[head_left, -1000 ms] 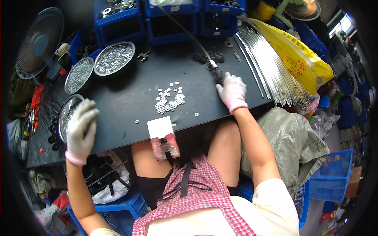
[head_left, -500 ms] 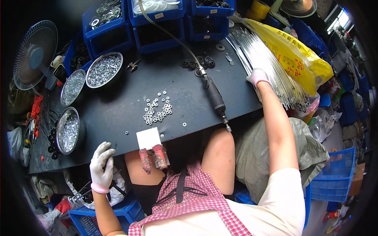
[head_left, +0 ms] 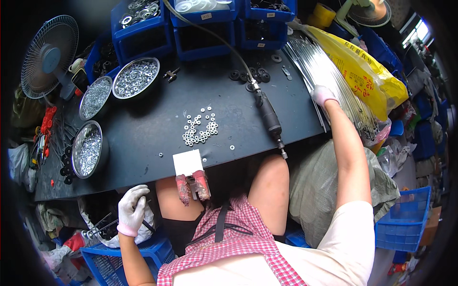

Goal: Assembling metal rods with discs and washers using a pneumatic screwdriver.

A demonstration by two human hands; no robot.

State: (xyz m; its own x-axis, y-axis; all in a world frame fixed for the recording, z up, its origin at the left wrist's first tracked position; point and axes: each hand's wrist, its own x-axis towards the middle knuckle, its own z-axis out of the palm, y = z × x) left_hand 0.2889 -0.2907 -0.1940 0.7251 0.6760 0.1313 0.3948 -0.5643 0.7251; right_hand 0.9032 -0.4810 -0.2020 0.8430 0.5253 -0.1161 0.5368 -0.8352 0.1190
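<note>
My right hand (head_left: pixel 324 94), in a white glove with a pink cuff, is closed on thin metal rods (head_left: pixel 341 71) at the left side of a long bundle. How many rods it grips is hidden. My left hand (head_left: pixel 132 209), gloved alike, hangs off the table's front edge with fingers loosely bent, thumb apart and nothing visible in it. Between the hands, a white plate (head_left: pixel 187 162) sits at the table edge above two red-wrapped handles (head_left: pixel 200 183). Small round nuts or spacers (head_left: pixel 200 136) lie scattered behind the plate.
A dark power screwdriver (head_left: pixel 269 119) on a hose lies mid-table. Metal bowls of small hardware (head_left: pixel 136 78) stand at left beside a fan (head_left: pixel 50 57). Blue bins (head_left: pixel 205 40) line the back. A yellow bag (head_left: pixel 353 62) lies beside the rods. Black round parts (head_left: pixel 255 75) lie behind the screwdriver.
The view has shifted slightly. My left hand's fingers have bent inward from a more spread pose. My right hand stays at the rods, and a few rod ends at the left edge stand apart from the bundle.
</note>
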